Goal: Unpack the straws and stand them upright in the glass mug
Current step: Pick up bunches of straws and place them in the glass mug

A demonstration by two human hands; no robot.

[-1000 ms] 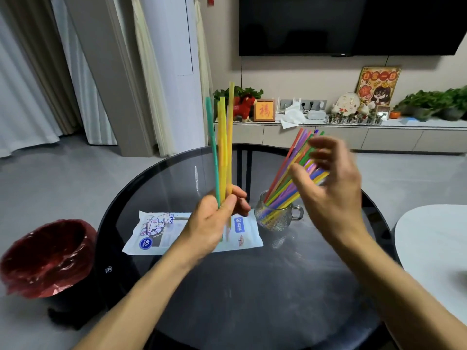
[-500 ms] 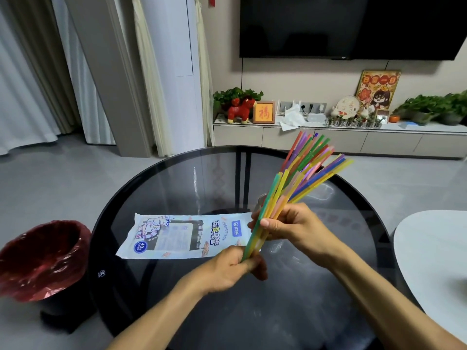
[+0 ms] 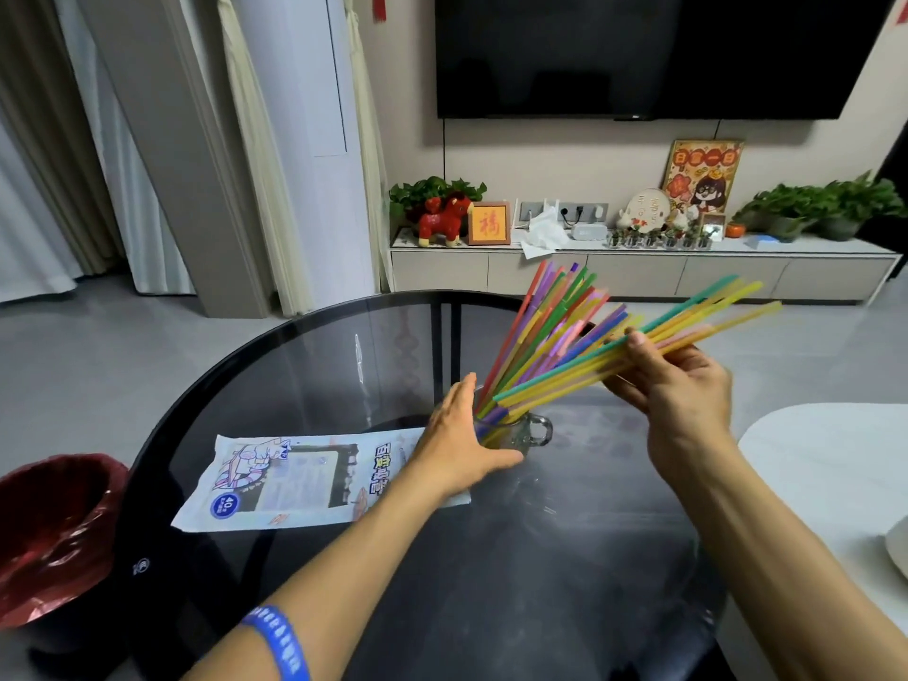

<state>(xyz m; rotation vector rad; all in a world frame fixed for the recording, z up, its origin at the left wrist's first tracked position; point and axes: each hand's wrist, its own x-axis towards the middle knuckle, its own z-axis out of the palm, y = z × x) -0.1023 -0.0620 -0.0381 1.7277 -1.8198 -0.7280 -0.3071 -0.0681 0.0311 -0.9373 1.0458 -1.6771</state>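
Your right hand (image 3: 673,385) now pinches the last straws (image 3: 653,336), tips at the glass mug (image 3: 516,435) — mid-desk, twelve o'clock; your left hand (image 3: 462,444), emptied, flattens against its side — only seating and uprighting left, likely.

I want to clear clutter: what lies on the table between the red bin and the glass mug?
In the head view, only the flat straw packet lies between the red bin and the glass mug.
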